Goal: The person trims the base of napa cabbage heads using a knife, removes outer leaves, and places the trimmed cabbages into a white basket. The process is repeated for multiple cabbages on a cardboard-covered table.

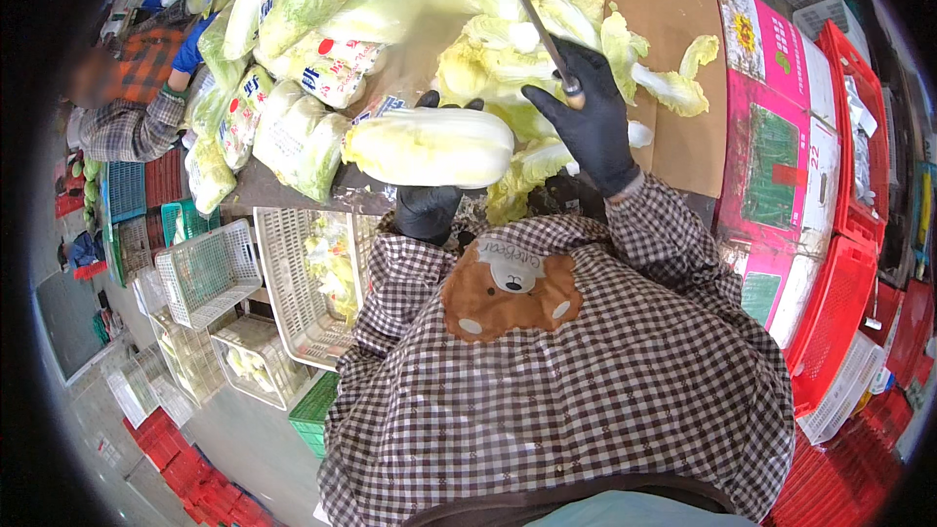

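A trimmed napa cabbage (432, 146) lies level in my left hand (428, 211), which wears a black glove. The palm supports it from below, and fingertips show along its far side. My right hand (589, 113), gloved in black too, grips a knife (543, 33) by its wooden handle. The blade points up and away, over the cabbages. Loose yellow-green cabbage leaves (527, 179) lie beneath and between my hands. More peeled leaves and cabbage pieces (498, 58) are heaped just beyond, partly hidden by a blurred patch at the top.
Plastic-bagged cabbages (296, 135) are piled at the left of the table. Cardboard (662, 7) covers its right side, beside pink cartons (776, 124) and red crates (831, 322). A white crate (274, 285) holding leaves stands at lower left. Another person (132, 117) works at far left.
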